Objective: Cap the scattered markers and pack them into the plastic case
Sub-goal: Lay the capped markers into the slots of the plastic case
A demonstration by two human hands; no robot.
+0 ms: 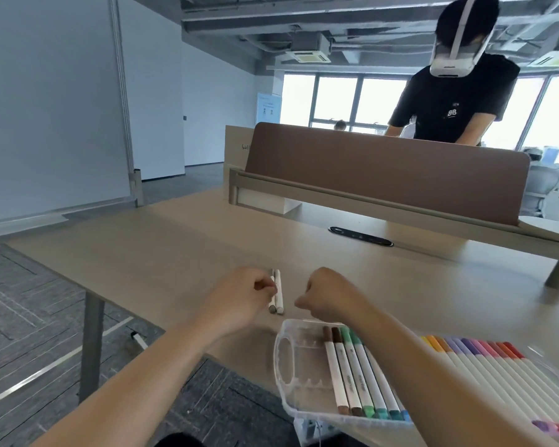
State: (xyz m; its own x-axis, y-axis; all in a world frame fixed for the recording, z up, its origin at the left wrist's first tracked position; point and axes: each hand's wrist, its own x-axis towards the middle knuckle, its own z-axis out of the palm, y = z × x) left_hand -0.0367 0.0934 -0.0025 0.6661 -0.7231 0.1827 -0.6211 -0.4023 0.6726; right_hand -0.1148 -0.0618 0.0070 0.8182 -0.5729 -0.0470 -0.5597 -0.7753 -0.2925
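Two white markers (pixel 279 293) lie side by side near the middle of the beige table (pixel 175 253), their ends pointing toward me. My left hand (pixel 239 296) is curled at their left side, and its fingertips pinch the nearer marker with the grey end. My right hand (pixel 328 296) hovers just right of them as a loose fist, and I see nothing in it. The clear plastic case (pixel 286 366) sits open at the table's near edge below my right forearm. It holds brown, green and blue markers (pixel 352 375) on the left and a row of yellow, purple, pink and red ones (pixel 484 359) on the right.
A brown desk divider (pixel 384 175) runs across the back of the table, with a black cable port (pixel 360 236) in front of it. Behind the divider a person in a black shirt (pixel 449 104) leans over. The table's left edge drops to grey carpet.
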